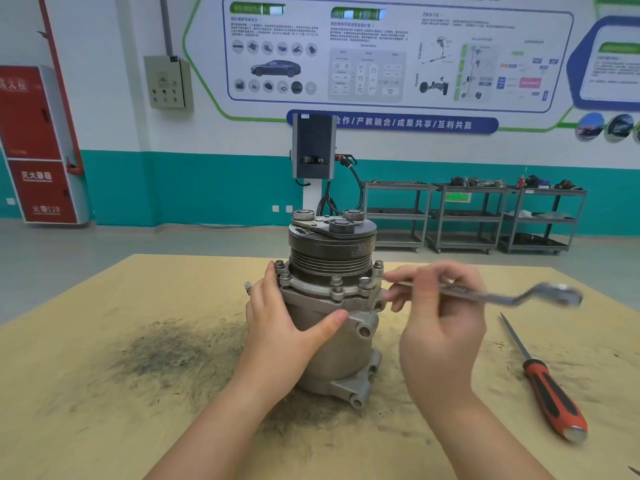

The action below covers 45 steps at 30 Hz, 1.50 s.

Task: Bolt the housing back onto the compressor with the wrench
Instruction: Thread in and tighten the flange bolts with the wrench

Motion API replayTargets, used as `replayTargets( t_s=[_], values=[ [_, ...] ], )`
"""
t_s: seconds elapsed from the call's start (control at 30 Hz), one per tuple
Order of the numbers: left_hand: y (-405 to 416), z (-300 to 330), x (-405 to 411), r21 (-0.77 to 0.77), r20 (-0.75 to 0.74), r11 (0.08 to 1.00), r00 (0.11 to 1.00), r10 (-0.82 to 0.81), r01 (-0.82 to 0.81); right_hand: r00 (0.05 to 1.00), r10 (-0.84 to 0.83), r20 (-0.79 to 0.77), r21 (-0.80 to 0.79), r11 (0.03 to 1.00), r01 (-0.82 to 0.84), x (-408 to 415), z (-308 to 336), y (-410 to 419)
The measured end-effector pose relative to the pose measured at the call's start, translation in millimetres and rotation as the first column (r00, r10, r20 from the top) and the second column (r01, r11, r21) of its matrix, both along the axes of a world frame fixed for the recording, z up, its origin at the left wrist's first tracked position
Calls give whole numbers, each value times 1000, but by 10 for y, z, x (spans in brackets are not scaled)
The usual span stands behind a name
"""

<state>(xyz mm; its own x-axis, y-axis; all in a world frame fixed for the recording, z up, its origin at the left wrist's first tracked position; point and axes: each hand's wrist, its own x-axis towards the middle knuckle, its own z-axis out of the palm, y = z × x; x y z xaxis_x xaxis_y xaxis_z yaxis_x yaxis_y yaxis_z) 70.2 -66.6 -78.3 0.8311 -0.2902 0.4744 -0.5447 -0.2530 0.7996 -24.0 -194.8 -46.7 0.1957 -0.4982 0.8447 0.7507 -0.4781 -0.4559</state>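
The tan counter fills the lower frame, smudged with dark grime left of centre; a teal-banded wall, posters and carts lie behind. On the upright compressor, the left hand rests with its grip spread, and the right hand pinches the wrench.

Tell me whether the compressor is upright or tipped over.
Upright: the compressor stands on end on the table, pulley on top, left hand steadying its side.

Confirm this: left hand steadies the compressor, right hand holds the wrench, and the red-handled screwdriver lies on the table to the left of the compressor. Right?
Not quite. The head view shows the screwdriver lying right of the compressor. The left hand and right hand with the wrench are as stated.
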Motion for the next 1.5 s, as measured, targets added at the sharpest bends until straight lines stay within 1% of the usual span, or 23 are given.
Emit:
replayTargets(
  t_s=[0.03,0.07,0.13,0.2,0.27,0.3,0.37,0.4,0.47,0.5,0.57,0.63,0.67,0.73,0.83,0.9,1.03,1.1,1.17,1.27,1.37,1.43,1.5],
  values=[
    [-4,-3,3,0,6,1000,1000,6,-6,998,-56,12,-143,988,57,3,-47,50],
    [-9,-7,9,3,11,1000,1000,11,-11,995,-101,13,-253,962,101,9,-84,97],
    [-20,-7,26,12,24,1000,1000,19,-19,987,-160,11,-408,901,151,22,-120,165],
    [-35,-16,48,15,23,1000,1000,22,-22,981,-194,10,-495,852,173,22,-126,194],
    [-35,-30,51,5,25,1000,999,20,-20,986,-166,5,-504,851,146,3,-115,189],
    [-29,-36,46,0,28,1000,999,18,-18,992,-123,-3,-457,883,108,-17,-92,182],
    [-27,-42,41,-11,28,1000,1000,10,-10,1000,4,-15,-249,969,-8,-60,-7,164],
    [-27,-40,38,-15,20,1000,1000,3,-3,999,52,-2,-129,990,-52,-74,38,147],
    [-26,-31,32,-15,4,1000,1000,-8,8,989,150,3,94,984,-150,-95,124,97],
    [-22,-27,30,-14,-2,1000,1000,-10,10,975,221,-4,202,955,-216,-99,154,62],
    [-6,-23,23,-15,-6,1000,1000,-12,12,929,370,-1,403,851,-338,-90,187,-25],
    [2,-19,20,-18,-12,1000,1000,-13,13,874,486,22,548,725,-417,-76,218,-111],
    [-1,-15,22,-17,-15,1000,1000,-12,12,845,533,32,592,671,-446,-68,237,-152],
    [-2,-9,19,-11,-22,1000,1000,-9,9,794,608,17,639,604,-476,-53,277,-230],
    [-2,-15,18,-14,-23,1000,1000,-18,17,737,673,-53,669,572,-474,-46,316,-340],
    [7,-8,10,-19,-25,1000,999,-25,25,734,672,-97,672,588,-450,-44,318,-388],
    [12,3,-1,-9,-19,1000,1000,-20,19,786,596,-164,612,687,-393,-16,285,-409],
    [10,12,-8,-4,-23,1000,1000,-19,18,800,575,-172,594,708,-382,24,288,-407],
    [12,13,-14,-7,-27,1000,999,-20,19,790,593,-156,614,685,-393,79,319,-415],
    [16,7,-13,-21,-20,1000,1000,-22,22,735,664,-135,658,615,-435,155,345,-447],
    [13,-4,6,-18,-2,1000,1000,-12,12,695,708,-128,686,569,-454,213,317,-491],
    [5,-6,14,-19,7,1000,1000,-10,11,669,730,-141,691,556,-462,242,342,-520],
    [2,-14,23,-20,6,1000,1000,-16,16,628,752,-200,681,567,-464,260,417,-554]
  ],
)
